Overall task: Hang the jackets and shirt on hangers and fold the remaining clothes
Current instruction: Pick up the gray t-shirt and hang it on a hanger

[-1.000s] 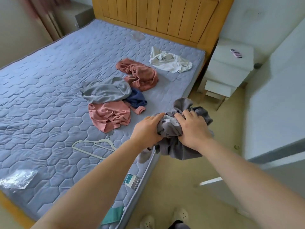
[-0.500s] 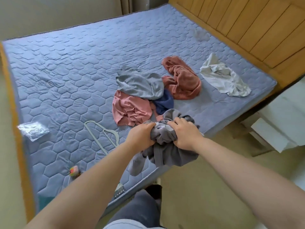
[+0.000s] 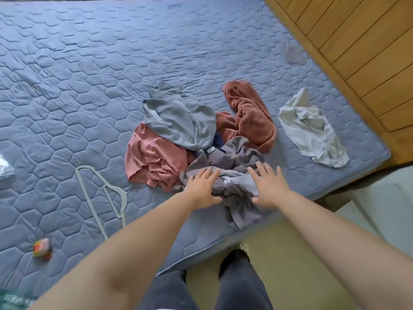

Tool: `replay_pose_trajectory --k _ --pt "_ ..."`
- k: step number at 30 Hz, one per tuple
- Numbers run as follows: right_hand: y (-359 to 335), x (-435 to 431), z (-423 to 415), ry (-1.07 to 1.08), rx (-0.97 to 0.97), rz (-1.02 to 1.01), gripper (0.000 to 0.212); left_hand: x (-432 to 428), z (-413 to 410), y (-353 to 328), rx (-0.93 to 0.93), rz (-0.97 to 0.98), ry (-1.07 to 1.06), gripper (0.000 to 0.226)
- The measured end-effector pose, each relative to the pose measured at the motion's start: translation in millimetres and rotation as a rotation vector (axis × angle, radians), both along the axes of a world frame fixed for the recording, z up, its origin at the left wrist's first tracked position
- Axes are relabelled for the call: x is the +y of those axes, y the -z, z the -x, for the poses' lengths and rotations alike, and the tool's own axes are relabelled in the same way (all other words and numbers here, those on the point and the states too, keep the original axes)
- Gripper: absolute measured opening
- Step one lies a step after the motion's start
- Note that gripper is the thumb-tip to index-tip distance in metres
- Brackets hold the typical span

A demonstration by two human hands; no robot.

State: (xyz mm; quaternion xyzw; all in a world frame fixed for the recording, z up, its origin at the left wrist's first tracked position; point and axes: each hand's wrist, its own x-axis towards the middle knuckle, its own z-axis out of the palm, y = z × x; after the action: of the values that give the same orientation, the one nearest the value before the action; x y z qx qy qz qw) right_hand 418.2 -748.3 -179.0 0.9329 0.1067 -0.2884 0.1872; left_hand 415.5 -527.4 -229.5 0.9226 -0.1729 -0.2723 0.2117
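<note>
On the bed [image 3: 89, 86], left grip [image 3: 202, 186] and right grip [image 3: 267, 189] lie open, holding nothing, on a grey garment [image 3: 232, 157]; nothing is hung or folded.

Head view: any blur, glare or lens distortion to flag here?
Head view: wide-angle bending curves the headboard and the mattress edge; light is soft, no hard shadows; the small colourful object at lower left is smeared by blur; the left hand and right hand look slightly soft.

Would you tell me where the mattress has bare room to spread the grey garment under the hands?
Widest: the mattress beyond the light grey top. Also left of the hanger. A narrow strip separates the rust garment and white shirt. Crowded around the left hand and right hand.
</note>
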Motion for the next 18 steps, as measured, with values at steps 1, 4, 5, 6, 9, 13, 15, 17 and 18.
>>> replay_pose_trajectory --k 1,4,5,6,9,13,15,17,18 --pt "11 -6 -7 -0.013 0.01 -0.008 0.092 -7 -4 11 0.024 -0.017 -0.028 0.092" --pt "47 -18 -35 -0.072 0.067 -0.042 0.086 -26 -14 45 0.082 -0.059 -0.147 0.087" --pt "61 -22 -46 -0.095 0.078 -0.059 0.085 -32 -18 55 0.086 -0.075 -0.195 0.086" --pt "76 -27 -58 -0.114 0.088 -0.079 0.084 -38 -22 66 0.09 -0.096 -0.237 0.085" --pt "121 -43 -86 -0.171 0.146 -0.128 0.082 -61 -29 103 0.143 -0.155 -0.359 0.082" --pt "176 -78 -99 -0.278 0.209 -0.141 0.082 -91 -28 158 0.234 -0.197 -0.559 0.078" --pt "203 -97 -101 -0.226 0.241 -0.183 0.082 -106 -24 185 0.286 -0.21 -0.604 0.078" --pt "230 -116 -100 -0.092 0.322 -0.239 0.082 -124 -20 211 0.385 -0.147 -0.649 0.081" --pt "243 -124 -96 0.014 0.379 -0.284 0.083 -135 -17 222 0.433 -0.074 -0.702 0.083"
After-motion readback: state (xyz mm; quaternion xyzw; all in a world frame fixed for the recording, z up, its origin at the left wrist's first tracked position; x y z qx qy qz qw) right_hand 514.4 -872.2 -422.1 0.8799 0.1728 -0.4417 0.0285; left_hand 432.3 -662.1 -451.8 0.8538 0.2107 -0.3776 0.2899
